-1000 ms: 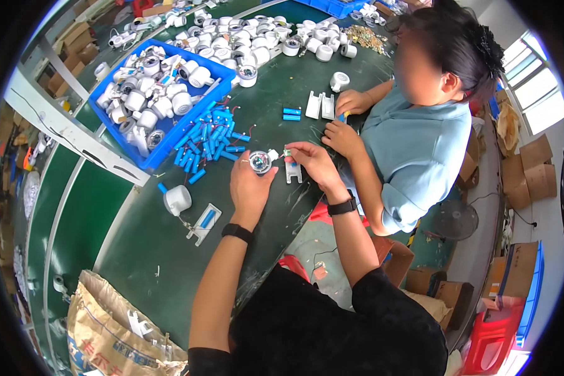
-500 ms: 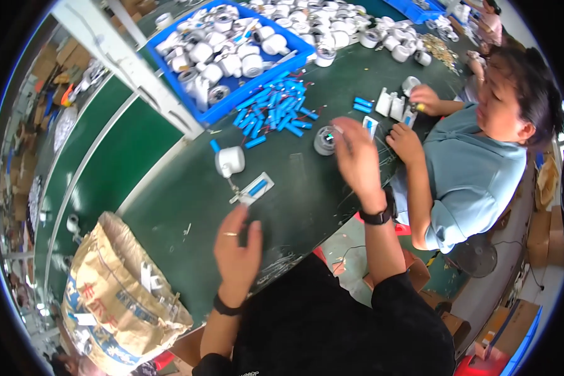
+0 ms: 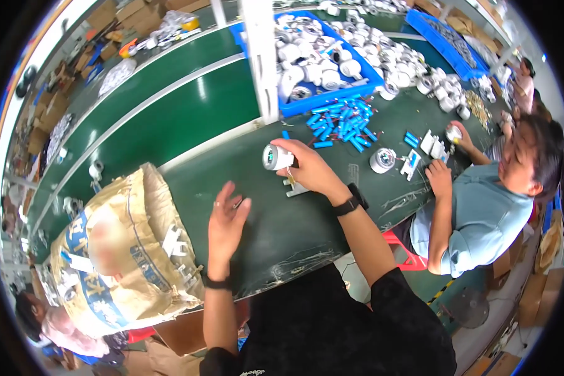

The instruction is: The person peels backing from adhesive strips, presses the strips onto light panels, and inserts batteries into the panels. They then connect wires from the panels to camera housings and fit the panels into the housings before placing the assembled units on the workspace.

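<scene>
My right hand (image 3: 314, 168) is closed around a white round device housing (image 3: 273, 157), held a little above the green table. Its open face, with a small green part inside, is turned left. Partly hidden under that hand lies a white flat plastic piece (image 3: 296, 188), joined to the housing by what looks like a thin wire. My left hand (image 3: 227, 219) hovers left of the housing, holding nothing, with thumb and fingers apart. Another white housing (image 3: 382, 160) stands to the right, beside a white holder (image 3: 410, 164) with a blue cell.
Blue cylindrical cells (image 3: 343, 122) lie heaped behind my right hand. A blue tray (image 3: 332, 94) full of white housings stands farther back, with more housings (image 3: 401, 62) piled beside it. At left is an open woven sack (image 3: 153, 200). A co-worker (image 3: 476, 207) handles parts at right.
The view has swung left. My right hand has moved from the housing at right to the left one and lifted it. My left hand has drawn away from the flat piece.
</scene>
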A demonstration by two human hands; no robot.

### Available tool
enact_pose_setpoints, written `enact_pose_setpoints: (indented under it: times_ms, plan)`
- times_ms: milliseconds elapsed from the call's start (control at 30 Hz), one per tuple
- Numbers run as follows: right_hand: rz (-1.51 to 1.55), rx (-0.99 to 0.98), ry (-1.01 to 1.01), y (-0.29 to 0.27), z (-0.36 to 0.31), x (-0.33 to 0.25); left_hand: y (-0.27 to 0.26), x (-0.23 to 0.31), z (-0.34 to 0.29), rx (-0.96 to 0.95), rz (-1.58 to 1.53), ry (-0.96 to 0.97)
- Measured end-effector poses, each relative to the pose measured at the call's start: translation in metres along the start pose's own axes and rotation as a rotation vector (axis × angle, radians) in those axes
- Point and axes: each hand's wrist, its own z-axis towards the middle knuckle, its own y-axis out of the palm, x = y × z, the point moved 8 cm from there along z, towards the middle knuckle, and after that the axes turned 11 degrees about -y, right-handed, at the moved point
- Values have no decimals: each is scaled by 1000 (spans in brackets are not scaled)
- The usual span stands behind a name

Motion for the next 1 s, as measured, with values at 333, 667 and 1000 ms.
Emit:
enact_pose_setpoints:
  times_ms: [333, 667, 1000]
  plan:
    - [160, -27, 60, 52, 14, -35, -20, 24, 31, -28, -347, 23]
    - [-131, 209, 1, 69, -9, -83, -39, 37, 11, 233, -82, 101]
    - [847, 29, 228, 95, -8, -70, -57, 68, 4, 380, 142, 87]
